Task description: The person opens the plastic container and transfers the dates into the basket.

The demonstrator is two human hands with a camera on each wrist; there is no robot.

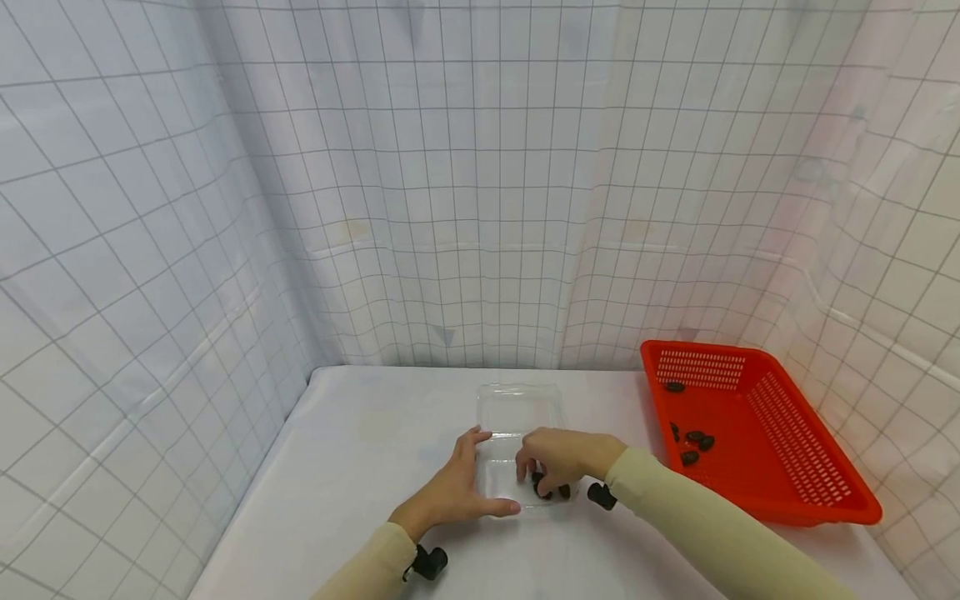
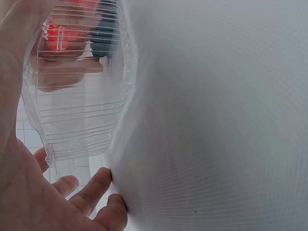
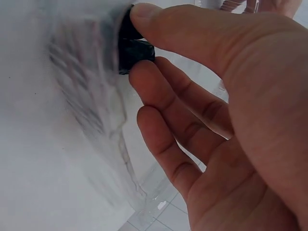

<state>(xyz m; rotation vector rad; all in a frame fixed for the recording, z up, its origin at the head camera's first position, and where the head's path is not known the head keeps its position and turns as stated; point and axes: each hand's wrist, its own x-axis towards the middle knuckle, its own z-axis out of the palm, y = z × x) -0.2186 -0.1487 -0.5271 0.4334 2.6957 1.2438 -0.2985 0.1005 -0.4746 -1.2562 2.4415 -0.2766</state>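
Note:
A clear plastic clamshell box [image 1: 498, 479] stands on the white table, its hinged lid [image 1: 517, 408] folded back away from me. My left hand [image 1: 457, 492] rests along the box's left side, fingers spread toward the hinge and thumb at the near edge. In the left wrist view, the ribbed wall of the box [image 2: 77, 115] lies beside the palm. Over the box's right half, my right hand [image 1: 558, 457] pinches a small dark oval piece [image 1: 538, 483]. Another dark piece [image 1: 565, 492] lies at its right. The right wrist view shows the thumb against dark pieces [image 3: 136, 54].
A red perforated plastic basket [image 1: 780, 442] stands at the right, with several dark oval pieces [image 1: 701, 442] along its left part. White gridded curtains [image 1: 480, 208] enclose the table [image 1: 360, 433] at the back and sides. A black wrist camera [image 1: 430, 562] sits at the left cuff.

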